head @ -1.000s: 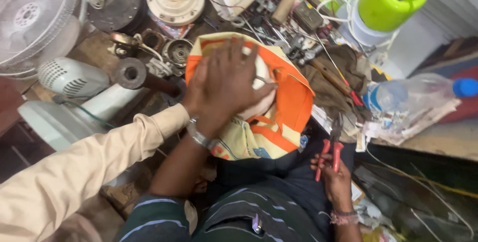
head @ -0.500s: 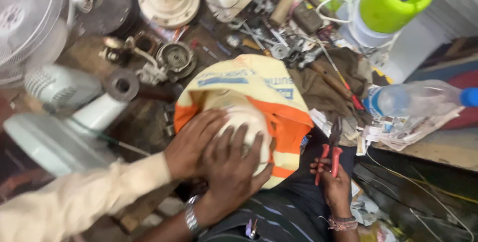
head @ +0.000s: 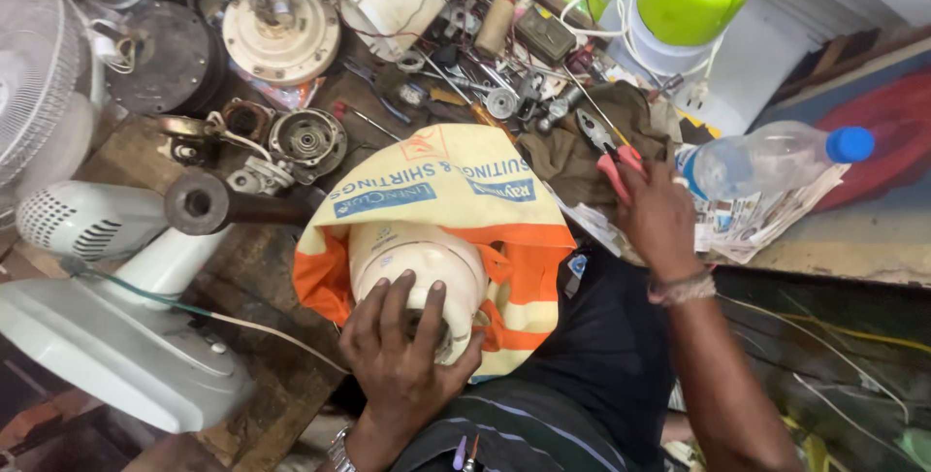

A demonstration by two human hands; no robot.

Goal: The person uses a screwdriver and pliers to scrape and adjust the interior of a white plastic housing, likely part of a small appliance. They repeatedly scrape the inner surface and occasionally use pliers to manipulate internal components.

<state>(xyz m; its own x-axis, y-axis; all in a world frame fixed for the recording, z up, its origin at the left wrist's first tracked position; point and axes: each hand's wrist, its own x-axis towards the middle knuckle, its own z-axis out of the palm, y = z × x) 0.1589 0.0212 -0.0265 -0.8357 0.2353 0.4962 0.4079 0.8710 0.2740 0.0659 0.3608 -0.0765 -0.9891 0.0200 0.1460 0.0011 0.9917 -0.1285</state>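
Cluttered worktop (head: 291, 375) before us: our left hand (head: 402, 356) clasps the cream motor housing (head: 417, 263) on the orange-yellow bag (head: 465, 191) in our lap, while our right hand (head: 659, 220) grips red-handled pliers (head: 609, 157) (jaws hidden). Best we steady the housing firmly.

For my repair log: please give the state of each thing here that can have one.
Left hand: gripping the cream motor housing.
Right hand: holding red-handled pliers.
Fabric bag: open around the housing.
Plastic bottle: capped, lying down.
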